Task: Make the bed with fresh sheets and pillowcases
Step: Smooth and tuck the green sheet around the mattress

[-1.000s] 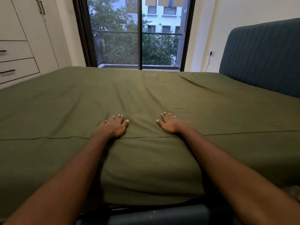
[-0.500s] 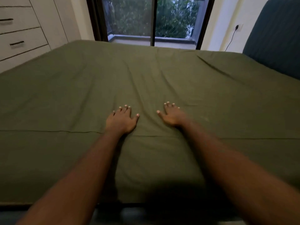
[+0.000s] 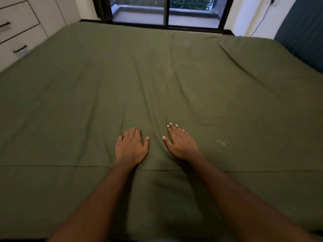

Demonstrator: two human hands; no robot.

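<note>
Green sheet (image 3: 174, 81) covers the whole mattress; my 2 hands press flat on it near the close edge, left hand (image 3: 132, 147) and right hand (image 3: 180, 143) spread, gripping nothing.

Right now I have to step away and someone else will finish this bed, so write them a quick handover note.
Left hand: flat on the green sheet, holding nothing. Right hand: flat beside it, fingers spread, holding nothing.
Sheet covers the visible mattress top, up to the headboard and the window side.
Done: sheet spread.
Left: smooth the creases running from the hands toward the window and the fold near the headboard. No pillows or pillowcases in view; they probably come next.
</note>
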